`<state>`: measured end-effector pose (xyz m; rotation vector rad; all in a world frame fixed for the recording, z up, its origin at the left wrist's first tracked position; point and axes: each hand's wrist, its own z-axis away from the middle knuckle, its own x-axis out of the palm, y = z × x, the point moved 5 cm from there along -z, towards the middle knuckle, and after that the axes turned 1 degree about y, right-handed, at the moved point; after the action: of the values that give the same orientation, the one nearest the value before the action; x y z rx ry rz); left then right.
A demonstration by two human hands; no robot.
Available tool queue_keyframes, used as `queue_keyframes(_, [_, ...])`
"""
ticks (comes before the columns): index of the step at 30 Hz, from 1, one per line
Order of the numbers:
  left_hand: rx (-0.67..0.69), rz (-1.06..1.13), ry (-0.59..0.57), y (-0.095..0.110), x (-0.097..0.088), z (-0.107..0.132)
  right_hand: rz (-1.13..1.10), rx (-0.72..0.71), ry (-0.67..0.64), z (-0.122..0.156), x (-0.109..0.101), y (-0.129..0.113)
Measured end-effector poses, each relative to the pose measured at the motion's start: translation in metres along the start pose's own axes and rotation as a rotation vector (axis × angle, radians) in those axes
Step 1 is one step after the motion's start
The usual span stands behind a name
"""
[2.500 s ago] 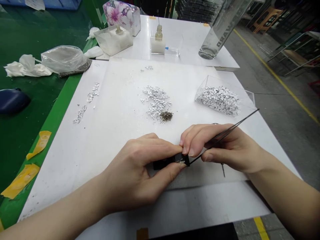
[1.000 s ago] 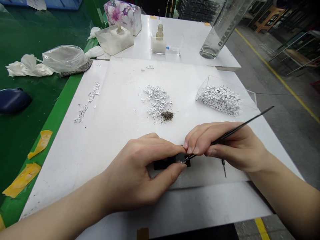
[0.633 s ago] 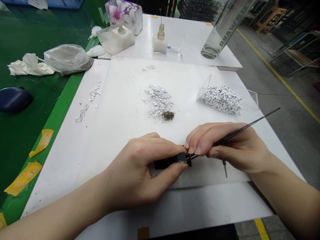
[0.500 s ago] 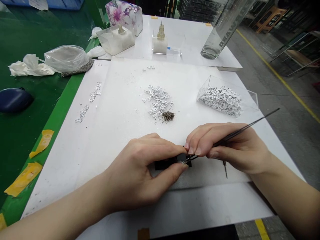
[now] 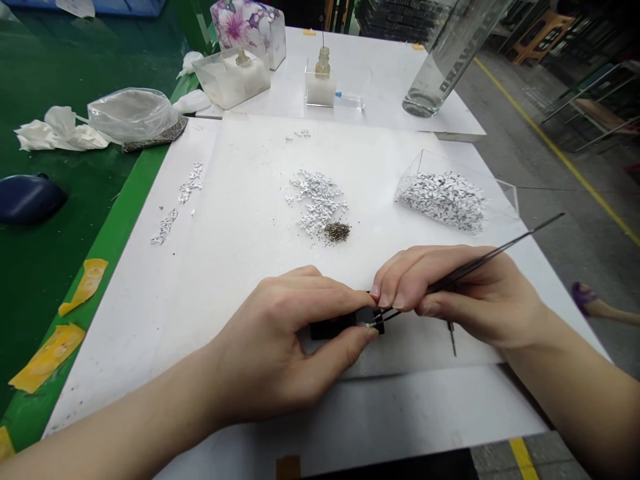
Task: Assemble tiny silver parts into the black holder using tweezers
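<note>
My left hand pinches a small black block against the white table sheet, thumb and forefinger closed on its right end. My right hand is closed on thin black tweezers, whose tips rest at the block's right end by a tiny silvery part. A thin pin-like tool sticks out under my right hand. A loose heap of small silver parts with a little dark pile lies just beyond my hands.
A clear box of silver parts stands to the right. A row of parts lies at left. Farther back stand a clear bottle, a small bottle in a clear holder, a white tray, a floral box. A plastic bag lies on green matting.
The tweezers' tips have shifted slightly up and their rear end has swung further right. Both hands stay on the block. A purple shoe has come into view at the right edge.
</note>
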<state>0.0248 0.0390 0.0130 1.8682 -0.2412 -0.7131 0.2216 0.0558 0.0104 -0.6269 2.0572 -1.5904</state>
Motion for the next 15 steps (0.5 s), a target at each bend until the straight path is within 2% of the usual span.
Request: queue_keyframes(15, [0.0,0.008,0.014,-0.0017,-0.0004,0.0005,0.0,-0.01,0.003,-0.001,0.0,0.0008])
